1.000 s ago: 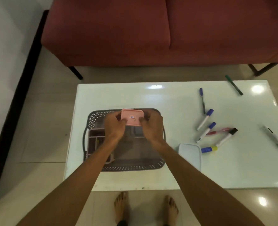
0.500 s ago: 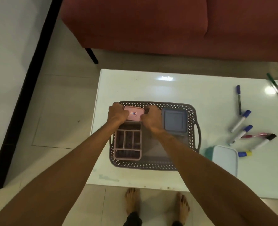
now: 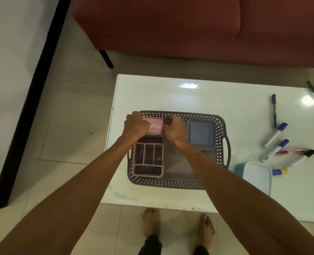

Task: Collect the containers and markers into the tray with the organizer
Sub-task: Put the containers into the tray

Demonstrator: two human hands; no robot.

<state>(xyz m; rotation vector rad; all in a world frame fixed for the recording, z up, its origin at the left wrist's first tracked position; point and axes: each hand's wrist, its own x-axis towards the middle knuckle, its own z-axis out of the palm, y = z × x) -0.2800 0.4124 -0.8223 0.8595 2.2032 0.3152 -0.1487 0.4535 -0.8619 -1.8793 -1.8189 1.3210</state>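
Two hands are on the pink container (image 3: 155, 126), one at each side, setting it into the far left corner of the tray (image 3: 180, 184), just behind the pink organizer (image 3: 147, 159). My left hand (image 3: 135, 126) is curled closed over its left edge; my right hand (image 3: 173, 128) pinches the right edge with bent fingers. The blue container (image 3: 200, 134) already sits in the far right corner. To seat this one well, I judge I should lower it level, keep its near edge clear of the organizer's rim so it does not ride up, then slide my fingers out sideways without dragging it. Whether it already rests flat on the tray floor I cannot tell. Left to gather from the table (image 3: 207, 96): the pale container (image 3: 256, 177) just right of the tray, and the markers (image 3: 275, 135) scattered farther right, which I judge belong in the organizer's slots.
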